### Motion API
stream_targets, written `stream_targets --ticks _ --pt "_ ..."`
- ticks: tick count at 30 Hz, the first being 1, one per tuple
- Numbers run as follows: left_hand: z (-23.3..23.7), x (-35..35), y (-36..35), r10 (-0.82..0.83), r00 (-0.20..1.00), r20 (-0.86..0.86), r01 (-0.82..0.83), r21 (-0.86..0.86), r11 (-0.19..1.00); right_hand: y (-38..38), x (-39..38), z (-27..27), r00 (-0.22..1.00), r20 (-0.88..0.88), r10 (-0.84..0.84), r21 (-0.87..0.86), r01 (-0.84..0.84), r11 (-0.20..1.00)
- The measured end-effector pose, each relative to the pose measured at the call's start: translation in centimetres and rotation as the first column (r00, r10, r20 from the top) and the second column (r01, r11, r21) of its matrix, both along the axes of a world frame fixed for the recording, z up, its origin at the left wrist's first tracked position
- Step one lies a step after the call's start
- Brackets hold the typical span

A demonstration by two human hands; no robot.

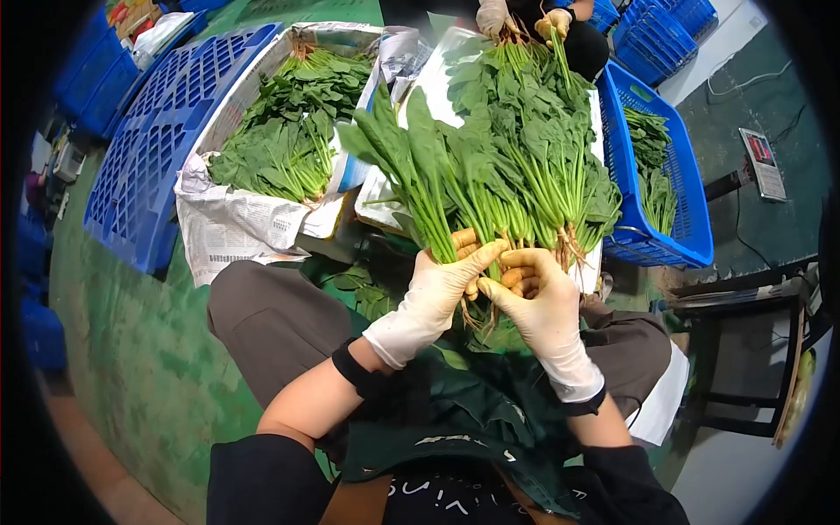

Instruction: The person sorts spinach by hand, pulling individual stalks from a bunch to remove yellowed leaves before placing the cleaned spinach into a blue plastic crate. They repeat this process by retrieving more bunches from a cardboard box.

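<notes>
In a white glove, my left hand [442, 284] is wrapped round the stems of a bunch of leafy greens [429, 188], whose leaves point up and away. My right hand [538, 302], gloved too, is closed at the root ends beside it, thumb and fingers pinching stems or roots; exactly which is partly hidden. Thin brown roots hang below both hands. Just beyond them, a large pile of greens [534, 131] lies on a white foam box [435, 79], roots toward me.
At the left, a newspaper-lined box [249, 232] holds more greens beside a blue plastic pallet [144, 157]. A blue basket [691, 192] with greens and a scale [763, 164] are at the right. Across the pile, a person's gloved hands [525, 19] touch root ends.
</notes>
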State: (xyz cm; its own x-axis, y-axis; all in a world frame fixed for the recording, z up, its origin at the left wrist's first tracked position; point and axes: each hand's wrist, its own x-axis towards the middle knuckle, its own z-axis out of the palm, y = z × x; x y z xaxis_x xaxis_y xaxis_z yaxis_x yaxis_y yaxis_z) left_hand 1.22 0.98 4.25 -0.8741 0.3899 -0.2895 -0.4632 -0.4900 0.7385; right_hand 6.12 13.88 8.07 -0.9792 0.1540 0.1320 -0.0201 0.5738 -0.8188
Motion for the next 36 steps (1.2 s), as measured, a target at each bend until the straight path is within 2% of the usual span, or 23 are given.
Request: stream_targets --ticks 1,2,4,6,8,11,17,20,22,23,24,26,27,28,29,30,31,32,33,34,35,36 --pt "-0.2 0.0 -0.2 -0.005 1.0 0.003 0.005 -0.004 1.0 0.0 0.2 -0.7 0.996 0.047 -0.072 -0.209 0.081 0.975" --pt "-0.6 -0.1 -0.4 -0.053 0.997 -0.058 0.054 0.011 0.998 0.1 0.3 -1.3 0.986 0.106 -0.131 -0.403 0.163 0.9" --pt "-0.7 0.1 -0.5 -0.104 0.987 -0.119 0.107 0.019 0.994 0.6 0.6 -1.5 0.985 0.115 -0.128 -0.445 0.167 0.88" --pt "-0.6 0.4 -0.1 -0.084 0.987 -0.14 0.092 0.053 0.994 0.4 0.9 -1.4 0.951 0.307 -0.018 -0.583 0.204 0.787" --pt "-1.3 0.5 -0.2 -0.096 0.989 -0.11 0.103 0.062 0.993 0.0 0.9 -1.6 0.961 0.271 -0.044 -0.585 0.201 0.786" --pt "-2.7 0.6 -0.4 -0.163 0.985 -0.058 0.162 -0.021 0.987 -0.2 0.6 -1.9 0.958 0.285 -0.033 -0.57 0.196 0.798" --pt "-2.5 0.9 0.3 -0.002 1.0 -0.013 0.003 0.02 1.0 -0.9 0.9 -3.2 0.954 0.277 -0.112 -0.53 0.249 0.811" --pt "-2.0 0.8 0.3 0.031 1.0 0.001 -0.031 0.069 0.997 -1.5 1.1 -3.6 0.968 0.21 -0.137 -0.607 0.239 0.758" --pt "-1.7 0.8 0.2 0.042 0.989 0.141 -0.072 0.216 0.974 -2.1 1.2 -3.5 0.971 0.132 -0.198 -0.634 0.236 0.736" --pt "-2.2 0.5 0.2 0.05 0.988 0.144 -0.081 0.224 0.971 -2.4 1.4 -3.5 0.966 0.109 -0.233 -0.688 0.242 0.684" --pt "-2.3 0.1 -0.3 0.064 0.983 0.17 -0.108 0.269 0.957 -2.4 1.7 -3.5 0.965 0.108 -0.238 -0.687 0.245 0.684" --pt "-3.9 -1.8 -2.1 0.114 0.992 0.048 -0.124 0.339 0.932 -1.9 2.7 -3.0 0.979 0.08 -0.187 -0.706 0.188 0.683" --pt "-3.7 -2.6 -2.9 0.177 0.982 0.06 -0.187 0.276 0.943 -0.2 3.4 -2.0 0.963 0.237 0.127 -0.598 0.041 0.801" --pt "-3.4 -3.2 -3.4 0.242 0.968 0.068 -0.251 0.208 0.945 0.9 3.0 0.7 0.776 0.538 0.328 -0.381 -0.124 0.916" --pt "-3.0 -3.5 -3.5 0.301 0.946 0.123 -0.319 0.178 0.931 1.7 2.4 3.3 0.762 0.56 0.326 -0.253 -0.217 0.943" --pt "-3.1 -3.5 -3.5 0.282 0.952 0.119 -0.303 0.236 0.923 2.4 1.6 4.9 0.749 0.58 0.32 -0.123 -0.307 0.944" --pt "-2.5 -3.2 -3.2 0.251 0.96 0.123 -0.274 0.24 0.931 3.0 0.8 4.5 0.928 0.361 0.091 0.109 -0.138 0.984" --pt "-2.0 -2.7 -2.8 0.221 0.967 0.128 -0.247 0.244 0.938 4.5 -1.2 3.6 0.973 0.222 -0.059 0.185 0.018 0.983" --pt "-2.2 -2.4 -2.5 0.182 0.979 0.094 -0.2 0.24 0.95 6.1 -3.2 2.2 0.989 -0.117 -0.092 0.392 0.131 0.911" --pt "-1.3 -1.8 -1.9 0.188 0.973 0.136 -0.208 0.153 0.966 6.8 -4.7 1.7 0.982 -0.138 -0.126 0.578 0.183 0.795" --pt "-2.1 -1.5 -1.6 0.161 0.98 0.118 -0.177 0.149 0.973 7.7 -5.7 0.5 0.985 -0.06 -0.163 0.715 0.156 0.681" --pt "-2.2 -1.4 -1.3 0.134 0.986 0.098 -0.148 0.144 0.978 7.9 -6.2 0.0 0.985 -0.065 -0.163 0.713 0.16 0.683"
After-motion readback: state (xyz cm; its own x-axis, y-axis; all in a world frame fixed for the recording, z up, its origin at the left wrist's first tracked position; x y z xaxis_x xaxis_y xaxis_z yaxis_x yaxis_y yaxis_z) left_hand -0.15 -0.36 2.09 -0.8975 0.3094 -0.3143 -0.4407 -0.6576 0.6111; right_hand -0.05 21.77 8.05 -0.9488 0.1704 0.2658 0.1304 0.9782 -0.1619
